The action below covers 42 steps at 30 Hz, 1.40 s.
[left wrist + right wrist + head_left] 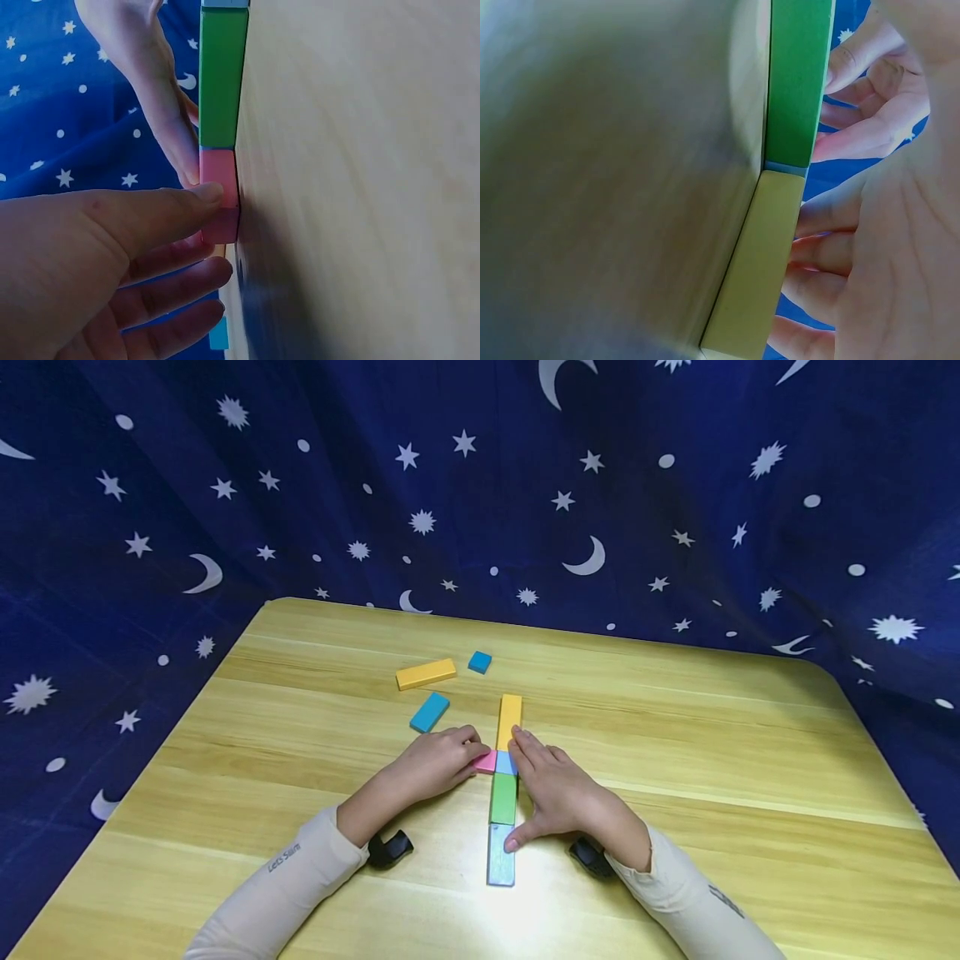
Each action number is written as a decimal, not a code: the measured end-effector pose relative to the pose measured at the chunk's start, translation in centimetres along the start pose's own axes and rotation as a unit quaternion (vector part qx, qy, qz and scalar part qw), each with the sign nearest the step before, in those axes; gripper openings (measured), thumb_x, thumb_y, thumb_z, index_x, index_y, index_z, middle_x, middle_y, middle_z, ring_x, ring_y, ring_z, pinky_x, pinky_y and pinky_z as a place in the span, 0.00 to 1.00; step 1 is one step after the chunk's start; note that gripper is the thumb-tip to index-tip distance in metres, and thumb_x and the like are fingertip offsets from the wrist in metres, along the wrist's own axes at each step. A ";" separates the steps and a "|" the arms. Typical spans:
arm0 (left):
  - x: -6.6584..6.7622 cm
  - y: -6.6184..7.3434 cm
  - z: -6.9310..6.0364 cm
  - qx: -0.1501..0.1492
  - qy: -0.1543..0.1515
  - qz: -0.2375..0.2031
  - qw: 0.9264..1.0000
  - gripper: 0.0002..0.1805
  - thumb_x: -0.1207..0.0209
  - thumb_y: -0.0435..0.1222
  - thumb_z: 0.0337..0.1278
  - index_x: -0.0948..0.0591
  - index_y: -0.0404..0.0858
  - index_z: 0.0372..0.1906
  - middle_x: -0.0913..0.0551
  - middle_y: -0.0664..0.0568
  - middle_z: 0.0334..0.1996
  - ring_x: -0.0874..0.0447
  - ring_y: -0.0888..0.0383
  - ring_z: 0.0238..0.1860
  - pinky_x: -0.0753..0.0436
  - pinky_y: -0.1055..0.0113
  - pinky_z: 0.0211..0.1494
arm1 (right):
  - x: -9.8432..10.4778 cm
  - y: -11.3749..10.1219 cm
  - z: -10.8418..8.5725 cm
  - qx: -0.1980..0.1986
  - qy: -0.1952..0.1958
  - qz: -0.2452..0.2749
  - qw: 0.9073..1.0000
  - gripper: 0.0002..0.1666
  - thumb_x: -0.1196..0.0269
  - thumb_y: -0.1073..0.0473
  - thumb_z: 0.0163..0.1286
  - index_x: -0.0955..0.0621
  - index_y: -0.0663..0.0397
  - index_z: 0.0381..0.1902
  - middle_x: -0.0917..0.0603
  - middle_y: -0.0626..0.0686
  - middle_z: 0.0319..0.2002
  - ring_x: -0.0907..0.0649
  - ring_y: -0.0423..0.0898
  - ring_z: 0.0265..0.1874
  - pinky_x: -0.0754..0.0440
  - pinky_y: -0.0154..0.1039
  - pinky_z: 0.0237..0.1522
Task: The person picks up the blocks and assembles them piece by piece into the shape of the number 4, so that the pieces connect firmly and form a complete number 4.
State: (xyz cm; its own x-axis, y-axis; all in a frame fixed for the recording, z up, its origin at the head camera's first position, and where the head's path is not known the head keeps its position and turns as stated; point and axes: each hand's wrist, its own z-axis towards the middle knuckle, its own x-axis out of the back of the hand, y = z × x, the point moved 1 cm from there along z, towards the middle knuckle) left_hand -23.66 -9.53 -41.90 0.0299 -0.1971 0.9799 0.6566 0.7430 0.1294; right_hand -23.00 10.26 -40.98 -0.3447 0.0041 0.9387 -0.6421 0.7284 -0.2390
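Observation:
In the head view, my left hand (431,766) pinches a small pink block (486,762) between thumb and fingers. The pink block lies against the left side of a light blue square block (505,763). That square sits in a row, with a yellow block (510,720) beyond it, then a green block (503,798) and a pale grey-blue block (500,857) nearer. My right hand (558,789) lies along the row's right side. Its straight fingertips touch the yellow and light blue blocks, and its thumb rests on the pale grey-blue one.
Beyond my left hand lie a blue block (430,712), a second yellow block (426,674) and a small blue square block (480,662). The wooden table (712,735) has a dark blue star-patterned cloth (480,485) behind it and at its sides.

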 end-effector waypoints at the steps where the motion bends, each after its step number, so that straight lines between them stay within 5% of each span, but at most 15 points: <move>1: 0.0 0.0 0.0 0.001 0.002 -0.001 1.000 0.14 0.42 0.41 0.57 0.18 0.42 0.47 0.20 0.52 0.40 0.19 0.59 0.40 0.19 0.67 0.40 | 0.0 0.0 0.0 0.000 0.000 0.000 1.000 0.77 0.37 0.21 0.34 0.49 0.68 0.68 0.57 0.64 0.71 0.52 0.56 0.71 0.44 0.55 0.66; 42: -0.2 -0.1 0.0 0.009 -0.011 -0.008 1.000 0.16 0.43 0.42 0.58 0.19 0.41 0.49 0.21 0.52 0.41 0.19 0.59 0.41 0.19 0.67 0.40 | 0.0 -0.4 0.0 -0.023 -0.021 0.004 1.000 0.78 0.39 0.20 0.36 0.54 0.68 0.69 0.62 0.65 0.71 0.61 0.60 0.70 0.50 0.54 0.68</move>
State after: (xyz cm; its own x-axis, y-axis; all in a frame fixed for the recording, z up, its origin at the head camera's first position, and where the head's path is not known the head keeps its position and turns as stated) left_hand -23.73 -9.55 -42.10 0.0030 -0.1941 0.9810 0.6426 0.7520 0.1468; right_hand -22.77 9.94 -40.88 -0.3785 -0.0186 0.9254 -0.6081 0.7588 -0.2334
